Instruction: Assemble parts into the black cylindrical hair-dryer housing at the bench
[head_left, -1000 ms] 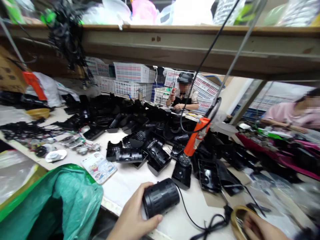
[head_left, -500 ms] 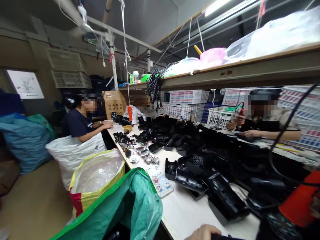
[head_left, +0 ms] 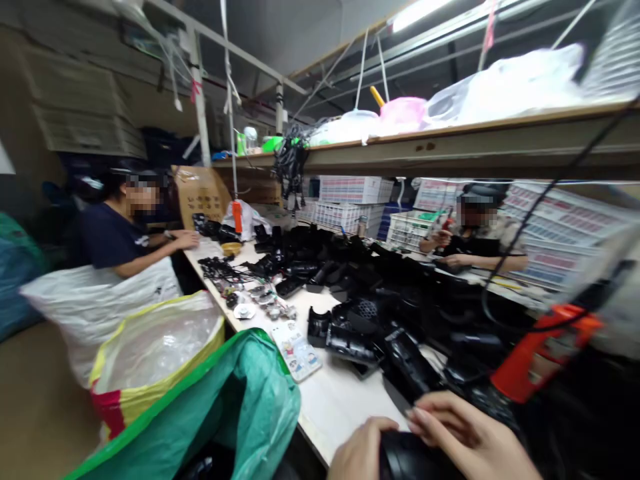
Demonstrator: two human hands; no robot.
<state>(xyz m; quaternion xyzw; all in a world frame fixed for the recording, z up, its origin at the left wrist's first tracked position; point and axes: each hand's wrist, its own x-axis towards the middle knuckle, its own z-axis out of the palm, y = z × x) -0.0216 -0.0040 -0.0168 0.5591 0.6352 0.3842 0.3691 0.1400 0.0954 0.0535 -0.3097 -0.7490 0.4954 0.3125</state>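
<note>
At the bottom edge, my left hand (head_left: 363, 450) is wrapped round a black plastic housing (head_left: 407, 457), whose lower part is cut off by the frame. My right hand (head_left: 473, 433) is at the housing's upper right side, its thumb and fingers pinched together. Whatever sits between those fingertips is too small to make out. To the right of my right hand is an orange electric screwdriver (head_left: 545, 353) with a dark cord, touched by neither hand. Just beyond my hands lie more black housings (head_left: 410, 360) in a heap.
A phone in a cartoon case (head_left: 295, 350) lies on the white table (head_left: 350, 393). Metal parts and wires (head_left: 270, 300) are behind it. A green sack (head_left: 250, 387) and a yellow-rimmed sack (head_left: 160, 340) stand at left. Overhead runs a loaded shelf (head_left: 400, 147). Two co-workers sit farther off.
My view has swung right. My right hand has come into sight at the black housing, and more of my left hand and the housing shows.
</note>
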